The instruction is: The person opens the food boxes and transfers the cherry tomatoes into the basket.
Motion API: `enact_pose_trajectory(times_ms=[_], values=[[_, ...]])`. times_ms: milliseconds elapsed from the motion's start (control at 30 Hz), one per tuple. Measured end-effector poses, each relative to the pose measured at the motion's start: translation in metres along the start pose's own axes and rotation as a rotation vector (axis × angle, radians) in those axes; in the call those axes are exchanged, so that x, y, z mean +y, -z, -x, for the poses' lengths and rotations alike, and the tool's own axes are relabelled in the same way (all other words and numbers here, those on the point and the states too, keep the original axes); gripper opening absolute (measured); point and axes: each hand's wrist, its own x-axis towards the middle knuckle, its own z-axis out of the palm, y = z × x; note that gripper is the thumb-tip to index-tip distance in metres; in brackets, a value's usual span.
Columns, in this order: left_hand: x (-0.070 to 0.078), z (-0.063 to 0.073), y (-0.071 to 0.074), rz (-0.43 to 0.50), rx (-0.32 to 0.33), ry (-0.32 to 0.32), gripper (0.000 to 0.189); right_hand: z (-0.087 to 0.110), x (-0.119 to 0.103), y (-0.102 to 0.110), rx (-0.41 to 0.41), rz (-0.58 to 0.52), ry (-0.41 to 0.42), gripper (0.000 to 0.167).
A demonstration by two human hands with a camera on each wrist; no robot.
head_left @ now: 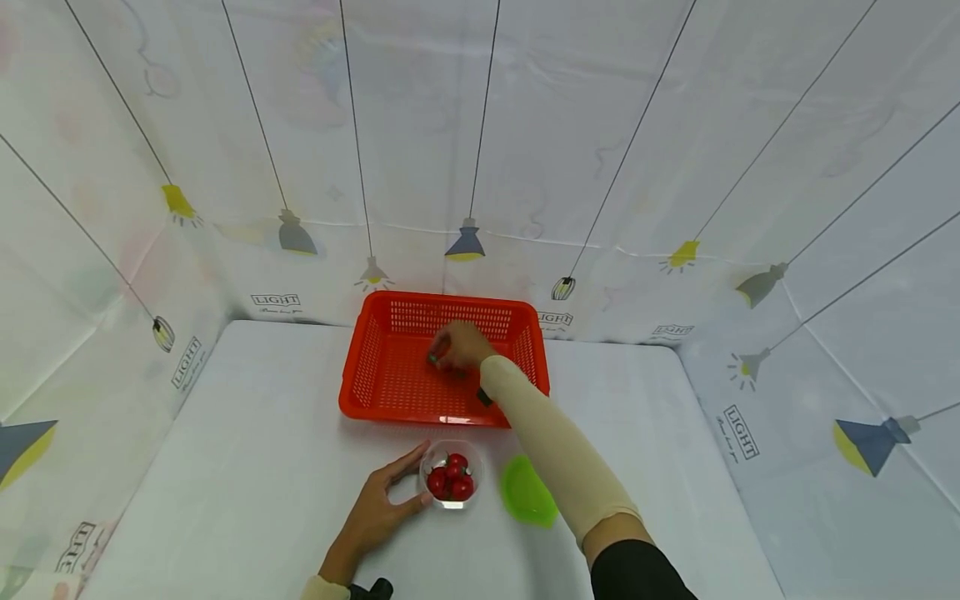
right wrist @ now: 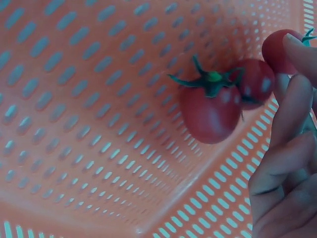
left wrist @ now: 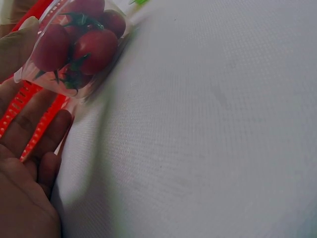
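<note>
Over the red plastic basket (head_left: 386, 375), my right hand (head_left: 461, 346) pinches a small red tomato (right wrist: 278, 51) between thumb and fingers, its green stem pointing outward. Two more tomatoes (right wrist: 211, 113) with green calyxes lie in the basket just beside those fingers in the right wrist view; my arm and hand hide them in the head view. In front of the basket, my left hand (head_left: 378, 508) holds a clear plastic cup (head_left: 452, 504) from its left side, thumb near and fingers far. Several red tomatoes (left wrist: 96, 51) with green stems fill the cup.
A bright green bowl-shaped piece (head_left: 525, 492) lies to the right of the cup, partly under my right forearm. The white table (head_left: 247, 467) stretches to both sides. Behind the basket, a white curtain (head_left: 420, 150) printed with hanging lamps borders the table.
</note>
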Motion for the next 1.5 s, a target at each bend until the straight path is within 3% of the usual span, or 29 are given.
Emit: enact_pose_trajectory(times_ms=[133,400,667,767,1133,1500], values=[[0.001,0.001,-0.001,0.001,-0.003,-0.003,0.071,0.000,0.002,-0.002,-0.002,0.055,-0.034,0.019],[-0.001,0.000,0.000,-0.010,0.002,-0.013,0.072,0.003,0.000,-0.005,0.018,0.118,-0.007,0.019],[-0.003,-0.001,-0.001,-0.010,-0.005,-0.012,0.073,0.014,-0.002,0.000,0.031,0.078,-0.016,0.028],[-0.003,-0.001,-0.001,-0.025,0.002,-0.030,0.073,0.019,0.000,0.006,0.066,0.077,0.019,0.031],[-0.004,-0.001,0.001,-0.029,0.000,-0.040,0.072,0.069,-0.025,0.038,0.168,-0.052,0.143,0.029],[-0.004,0.000,0.001,-0.028,-0.002,-0.037,0.073,0.130,-0.044,0.035,0.284,-0.066,0.252,0.030]])
